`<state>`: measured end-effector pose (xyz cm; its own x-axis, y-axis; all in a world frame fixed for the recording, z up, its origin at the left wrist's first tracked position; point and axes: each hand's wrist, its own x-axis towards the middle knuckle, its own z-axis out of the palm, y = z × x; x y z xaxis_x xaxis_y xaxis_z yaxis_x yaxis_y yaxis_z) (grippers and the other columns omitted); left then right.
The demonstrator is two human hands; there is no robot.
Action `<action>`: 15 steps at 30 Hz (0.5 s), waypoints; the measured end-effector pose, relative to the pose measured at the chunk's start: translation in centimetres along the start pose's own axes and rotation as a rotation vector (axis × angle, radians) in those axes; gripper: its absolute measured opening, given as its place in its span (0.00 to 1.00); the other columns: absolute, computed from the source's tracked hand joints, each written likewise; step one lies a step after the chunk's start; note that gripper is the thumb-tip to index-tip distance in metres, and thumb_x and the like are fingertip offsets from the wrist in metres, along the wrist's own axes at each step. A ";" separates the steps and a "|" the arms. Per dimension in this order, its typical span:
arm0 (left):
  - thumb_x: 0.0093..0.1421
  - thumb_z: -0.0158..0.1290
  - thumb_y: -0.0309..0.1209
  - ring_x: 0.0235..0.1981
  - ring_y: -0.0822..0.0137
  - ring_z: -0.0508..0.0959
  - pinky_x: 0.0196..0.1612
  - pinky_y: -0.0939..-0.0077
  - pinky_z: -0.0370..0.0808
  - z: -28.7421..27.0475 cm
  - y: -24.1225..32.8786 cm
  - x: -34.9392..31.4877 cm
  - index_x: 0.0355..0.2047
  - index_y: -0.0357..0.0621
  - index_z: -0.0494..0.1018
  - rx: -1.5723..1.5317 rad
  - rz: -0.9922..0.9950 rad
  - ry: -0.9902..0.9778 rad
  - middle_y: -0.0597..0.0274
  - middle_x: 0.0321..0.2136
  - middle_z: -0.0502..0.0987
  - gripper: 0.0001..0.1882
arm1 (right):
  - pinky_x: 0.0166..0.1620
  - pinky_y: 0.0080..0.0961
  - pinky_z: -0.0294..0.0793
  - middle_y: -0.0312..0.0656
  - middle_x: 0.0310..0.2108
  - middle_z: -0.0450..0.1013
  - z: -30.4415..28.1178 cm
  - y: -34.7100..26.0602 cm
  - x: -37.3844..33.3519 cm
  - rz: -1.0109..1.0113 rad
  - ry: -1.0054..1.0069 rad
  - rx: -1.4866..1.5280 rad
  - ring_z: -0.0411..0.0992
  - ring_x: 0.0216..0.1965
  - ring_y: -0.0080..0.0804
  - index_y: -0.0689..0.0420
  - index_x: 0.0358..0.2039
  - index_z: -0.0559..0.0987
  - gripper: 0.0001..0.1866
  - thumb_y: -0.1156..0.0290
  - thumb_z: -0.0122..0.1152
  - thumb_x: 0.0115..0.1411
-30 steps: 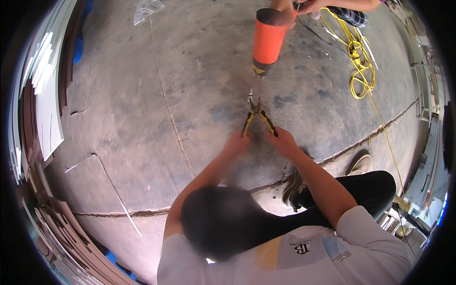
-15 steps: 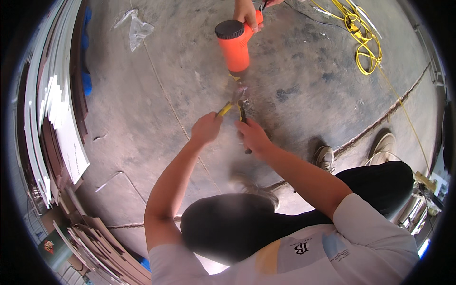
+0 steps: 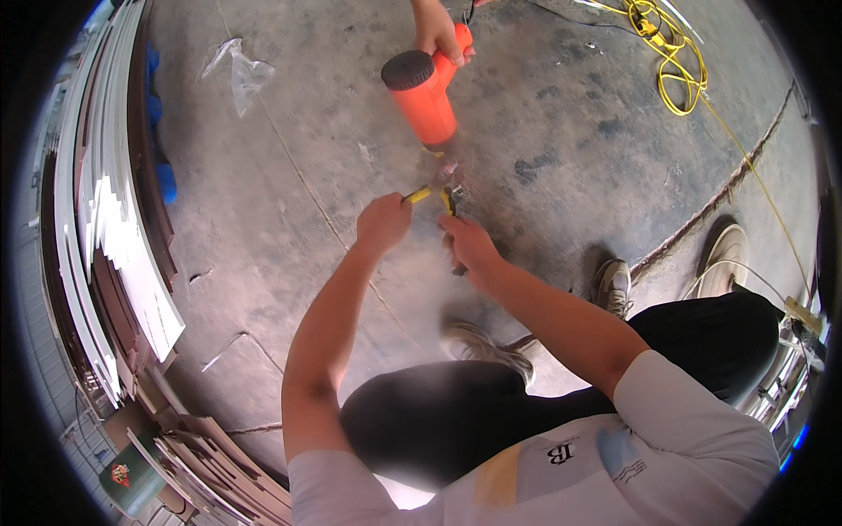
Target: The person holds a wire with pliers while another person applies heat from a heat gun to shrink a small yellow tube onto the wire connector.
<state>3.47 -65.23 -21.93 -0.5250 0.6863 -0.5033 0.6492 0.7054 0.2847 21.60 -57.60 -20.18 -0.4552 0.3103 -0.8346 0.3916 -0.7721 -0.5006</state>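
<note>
Two plier handles aimed at an orange nozzle

The left hand [image 3: 383, 222] has its fingers curled around a yellow handle [image 3: 419, 195], which slants far and to the right. The right hand [image 3: 472, 244] has its fingers wrapped about a black-and-yellow handle [image 3: 450, 201]; its long axis runs from near to far, leaning slightly left. Both handles point toward a blurred spot just nearer than the nozzle of an orange heat gun [image 3: 425, 110]; whether they form one tool or two, I cannot tell. The heat gun lies far of both hands, gripped by a co-worker's hand [image 3: 437, 33], its barrel slanting near and right from a dark cap [image 3: 408, 70]. Dark lettering and smaller print mark the white shirt [image 3: 688, 460] on the near side; any marks on the handles are too small to read.
</note>
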 end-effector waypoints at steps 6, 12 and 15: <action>0.69 0.41 0.40 0.42 0.38 0.81 0.48 0.42 0.75 2.4 0.5 -3.6 0.37 0.39 0.79 -0.140 -0.028 -0.118 0.41 0.37 0.82 0.21 | 0.24 0.25 0.57 0.30 0.21 0.65 -1.4 0.2 -1.5 0.046 0.007 -0.137 0.58 0.18 0.22 0.55 0.36 0.76 0.15 0.55 0.59 0.68; 0.70 0.44 0.41 0.42 0.38 0.80 0.45 0.42 0.74 7.8 3.0 -2.5 0.39 0.40 0.78 -0.477 0.044 -0.005 0.41 0.38 0.81 0.18 | 0.23 0.24 0.58 0.29 0.22 0.66 -3.4 -0.5 -2.1 -0.089 0.205 -0.129 0.59 0.18 0.20 0.52 0.32 0.76 0.15 0.54 0.61 0.66; 0.70 0.46 0.42 0.42 0.38 0.80 0.45 0.43 0.74 8.0 4.8 -1.8 0.39 0.41 0.78 -0.640 0.027 -0.041 0.42 0.38 0.81 0.18 | 0.23 0.23 0.59 0.30 0.23 0.67 -4.3 -1.4 -2.0 -0.166 0.251 -0.157 0.61 0.19 0.19 0.52 0.31 0.76 0.15 0.55 0.61 0.66</action>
<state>11.97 -64.46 -26.21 -0.4830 0.7070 -0.5165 0.1983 0.6629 0.7220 25.42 -54.71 -18.79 -0.3194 0.5667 -0.7595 0.4555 -0.6110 -0.6475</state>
